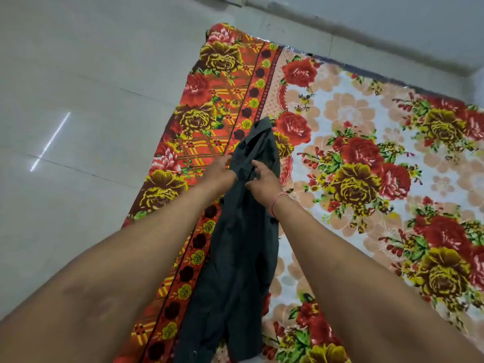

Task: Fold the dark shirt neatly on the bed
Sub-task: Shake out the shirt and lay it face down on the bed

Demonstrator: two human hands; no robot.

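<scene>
The dark shirt (235, 258) hangs bunched and long between my two forearms, its collar end pointing away from me and its lower part trailing toward the bottom of the view. My left hand (218, 171) pinches the fabric at the shirt's left side near the top. On the right side, my right hand (263, 180), with a red thread around its wrist, grips the cloth. The shirt is held over the left part of the bed (366, 121), which is covered by a floral sheet with red and yellow roses.
A red-orange patterned border of the sheet (222, 100) runs along the bed's left edge. Grey tiled floor (78, 113) lies to the left. A pale wall (392, 27) runs behind the bed's far edge.
</scene>
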